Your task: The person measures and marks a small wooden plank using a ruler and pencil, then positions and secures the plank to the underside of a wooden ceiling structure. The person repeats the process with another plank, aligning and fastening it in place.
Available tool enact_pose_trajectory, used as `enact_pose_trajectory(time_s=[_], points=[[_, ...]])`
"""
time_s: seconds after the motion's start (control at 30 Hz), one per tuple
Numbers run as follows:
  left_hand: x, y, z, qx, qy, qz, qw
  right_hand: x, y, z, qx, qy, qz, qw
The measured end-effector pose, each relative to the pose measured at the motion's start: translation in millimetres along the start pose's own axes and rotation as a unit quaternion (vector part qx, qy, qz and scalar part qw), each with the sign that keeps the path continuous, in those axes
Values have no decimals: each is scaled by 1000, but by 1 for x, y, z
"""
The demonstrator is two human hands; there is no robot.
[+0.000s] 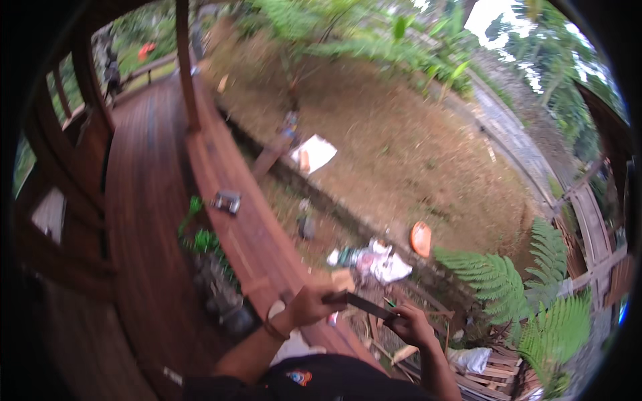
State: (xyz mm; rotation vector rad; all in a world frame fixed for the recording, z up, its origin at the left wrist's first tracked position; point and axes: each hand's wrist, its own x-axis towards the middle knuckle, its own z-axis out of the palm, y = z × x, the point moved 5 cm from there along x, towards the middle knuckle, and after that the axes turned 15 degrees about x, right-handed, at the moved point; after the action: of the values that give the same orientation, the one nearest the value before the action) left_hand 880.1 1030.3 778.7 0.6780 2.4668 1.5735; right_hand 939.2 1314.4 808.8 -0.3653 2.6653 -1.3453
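In front of my body, a dark, narrow, flat strip [368, 306] spans the gap between my two hands. My left hand [311, 304] is closed on one end of it, and a band circles that wrist. The other end is gripped in my right hand [411, 325], whose fingers are bent around it. A small thin green thing shows by the right fingertips, too blurred to name. What kind of strip it is, I cannot make out. Under my left forearm runs a long reddish-brown wooden ledge [251, 234].
A small metallic block-like tool [227, 201] rests on the ledge. Beyond lie crumpled plastic bags [384, 264], an orange basin [420, 239] and a white sheet [317, 153]. Stacked wood pieces [498, 367] and a fern [488, 274] are at right. A wooden post [187, 73] rises at left.
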Motion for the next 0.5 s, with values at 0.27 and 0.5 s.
enact_pose_trajectory(time_s=[0.27,0.5], points=[[-136,-202,120,102,-137,-172,970,-141,183,204,265,-241,424,832],[-141,-280,158,51,-150,-170,973,-143,203,222,454,-212,597,626]])
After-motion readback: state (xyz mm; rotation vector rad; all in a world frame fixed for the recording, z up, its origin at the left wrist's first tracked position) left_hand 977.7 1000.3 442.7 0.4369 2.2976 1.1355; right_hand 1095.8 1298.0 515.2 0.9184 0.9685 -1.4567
